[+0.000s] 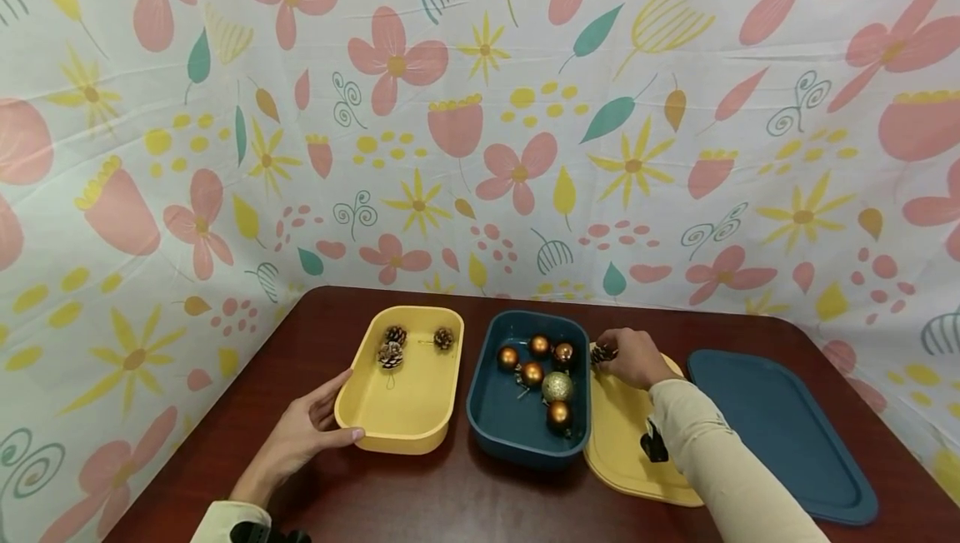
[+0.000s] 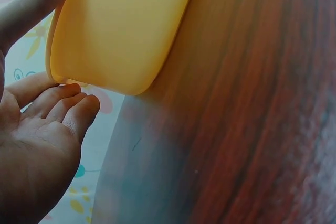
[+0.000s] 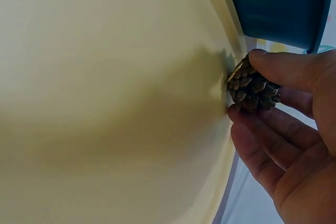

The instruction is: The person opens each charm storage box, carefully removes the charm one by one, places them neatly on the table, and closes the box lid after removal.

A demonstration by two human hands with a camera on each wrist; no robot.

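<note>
My right hand (image 1: 633, 357) pinches a brown pine cone (image 3: 253, 88) between thumb and fingers, above the far left edge of a yellow lid (image 1: 630, 443). In the right wrist view, a thin gold string shows on the cone. A yellow box (image 1: 397, 441) stands on the left, with several pine cones (image 1: 390, 355) in its far half. My left hand (image 1: 300, 430) grips that box at its near left corner, the thumb on the near side and the fingers along the left side. Its palm shows in the left wrist view.
Between the hands stands a dark blue box (image 1: 525, 451) holding several copper-coloured balls (image 1: 559, 415) and a glittery gold ball (image 1: 557, 387). A blue lid (image 1: 787, 435) lies at the right of the dark wooden table (image 1: 420, 497). Behind hangs a flower-patterned cloth (image 1: 480, 151).
</note>
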